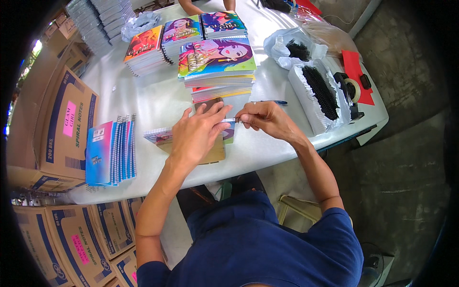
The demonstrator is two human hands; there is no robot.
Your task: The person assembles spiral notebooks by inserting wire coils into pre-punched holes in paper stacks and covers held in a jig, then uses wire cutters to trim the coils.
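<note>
A notebook (165, 135) lies partly open near the table's front edge, its page edges showing left of my left hand (197, 134). A brown board (214, 152) shows under that hand. My left hand grips the notebook, thumb and forefinger close together at its edge, other fingers spread on top. At the right end of that edge, my right hand (265, 119) pinches with thumb and fingertips; the small thing between them is too hidden to name. A pale strip (230, 120) runs between the two hands. Just beyond stands a stack of notebooks with colourful covers (217, 57).
More notebook stacks (181, 29) stand farther back, near another person's arms (191, 6). Black plastic coils (319, 91) fill a paper-lined box at right, near a tape roll (353, 90) and a pen (276, 102). Blue spiral notebooks (100, 153) and a carton (69, 122) are at left.
</note>
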